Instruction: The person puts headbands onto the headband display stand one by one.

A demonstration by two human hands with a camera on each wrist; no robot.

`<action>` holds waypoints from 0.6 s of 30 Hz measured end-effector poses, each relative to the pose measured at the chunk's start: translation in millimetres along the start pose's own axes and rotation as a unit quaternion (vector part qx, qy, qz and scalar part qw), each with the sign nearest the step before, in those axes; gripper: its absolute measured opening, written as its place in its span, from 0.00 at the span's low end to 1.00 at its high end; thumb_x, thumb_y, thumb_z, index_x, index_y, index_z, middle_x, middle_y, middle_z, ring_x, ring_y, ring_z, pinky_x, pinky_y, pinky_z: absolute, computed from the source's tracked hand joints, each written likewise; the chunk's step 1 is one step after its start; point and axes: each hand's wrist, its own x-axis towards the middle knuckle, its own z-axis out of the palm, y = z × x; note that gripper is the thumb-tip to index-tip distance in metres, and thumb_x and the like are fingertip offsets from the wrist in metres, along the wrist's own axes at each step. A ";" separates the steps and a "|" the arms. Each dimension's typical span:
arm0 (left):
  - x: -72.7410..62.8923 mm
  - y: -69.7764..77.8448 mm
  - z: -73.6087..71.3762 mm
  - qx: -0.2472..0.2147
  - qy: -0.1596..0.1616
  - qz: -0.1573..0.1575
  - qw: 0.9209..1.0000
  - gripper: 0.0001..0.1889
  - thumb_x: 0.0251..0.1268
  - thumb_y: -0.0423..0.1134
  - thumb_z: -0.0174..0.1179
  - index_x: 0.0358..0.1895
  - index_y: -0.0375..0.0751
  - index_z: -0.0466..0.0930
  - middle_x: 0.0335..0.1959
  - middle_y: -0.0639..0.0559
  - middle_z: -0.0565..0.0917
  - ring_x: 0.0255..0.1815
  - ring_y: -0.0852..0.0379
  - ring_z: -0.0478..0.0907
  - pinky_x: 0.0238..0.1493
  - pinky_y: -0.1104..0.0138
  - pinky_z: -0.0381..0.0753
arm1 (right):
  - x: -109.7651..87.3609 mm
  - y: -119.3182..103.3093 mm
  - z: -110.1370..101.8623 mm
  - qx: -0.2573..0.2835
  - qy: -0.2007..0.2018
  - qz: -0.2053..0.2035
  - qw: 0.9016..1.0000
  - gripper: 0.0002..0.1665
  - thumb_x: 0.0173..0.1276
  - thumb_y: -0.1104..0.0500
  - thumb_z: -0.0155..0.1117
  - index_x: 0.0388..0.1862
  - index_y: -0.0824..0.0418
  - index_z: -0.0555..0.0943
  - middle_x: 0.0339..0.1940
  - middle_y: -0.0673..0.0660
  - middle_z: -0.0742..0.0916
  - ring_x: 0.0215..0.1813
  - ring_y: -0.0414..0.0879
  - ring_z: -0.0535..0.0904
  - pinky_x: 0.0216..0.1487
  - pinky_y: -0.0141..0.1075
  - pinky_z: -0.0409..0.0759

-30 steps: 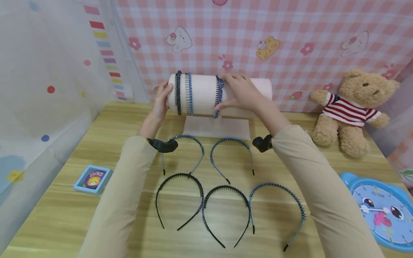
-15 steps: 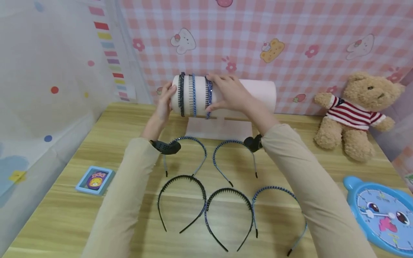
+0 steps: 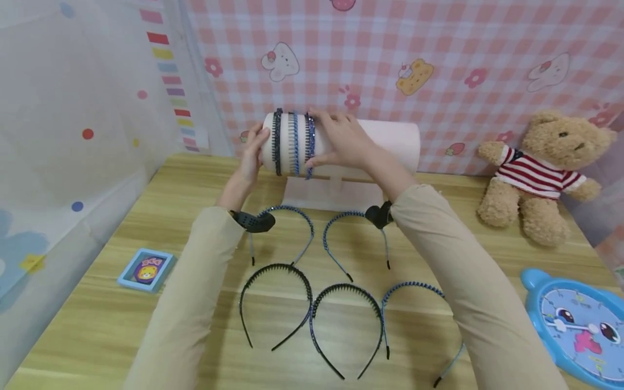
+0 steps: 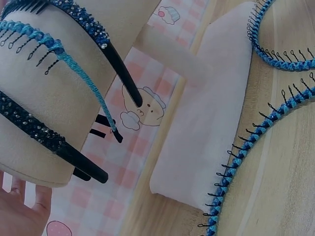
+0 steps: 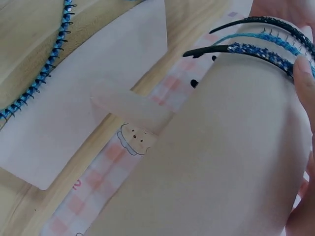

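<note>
A pale pink padded roll on a headband stand lies sideways, joined by a short post to a flat base. Three toothed headbands wrap its left part: a black sparkly one, a thin blue braided one and a dark blue glittery one. My left hand grips the roll's left end. My right hand reaches over the roll, holding the dark blue headband with thumb low and fingers on top. In the right wrist view its thumb lies against that band's edge.
Several more headbands lie on the wooden table, among them a black one and a blue one. A teddy bear sits at the back right, a blue clock at the right edge. A small blue frame lies left.
My right hand has slid the dark blue headband left along the roll, closer to the thin blue one. My left hand keeps its grip on the roll's end.
</note>
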 end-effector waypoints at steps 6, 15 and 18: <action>0.6 0.6 1.5 0.020 -0.003 -0.001 1.000 0.26 0.65 0.52 0.39 0.67 0.52 0.53 0.67 0.50 0.60 0.62 0.54 0.60 0.60 0.58 0.59 | -8.4 10.3 -5.5 0.034 0.004 0.009 0.999 0.73 0.41 0.31 0.69 0.74 0.53 0.35 0.75 0.55 0.52 0.74 0.58 0.48 0.72 0.51 0.36; 2.7 1.3 -3.7 0.017 0.004 0.002 1.000 0.28 0.65 0.52 0.38 0.68 0.53 0.51 0.67 0.50 0.59 0.58 0.57 0.61 0.55 0.63 0.61 | -63.3 70.9 -35.3 0.143 0.037 0.109 0.983 0.76 0.40 0.41 0.76 0.73 0.49 0.31 0.75 0.62 0.46 0.74 0.60 0.42 0.70 0.57 0.41; 3.1 3.6 -6.2 0.016 0.006 0.006 1.000 0.28 0.65 0.51 0.39 0.68 0.53 0.51 0.67 0.49 0.60 0.58 0.57 0.62 0.53 0.64 0.62 | -89.9 100.3 -26.9 0.187 0.047 0.144 0.970 0.74 0.42 0.46 0.77 0.73 0.56 0.33 0.74 0.67 0.47 0.73 0.63 0.45 0.68 0.59 0.46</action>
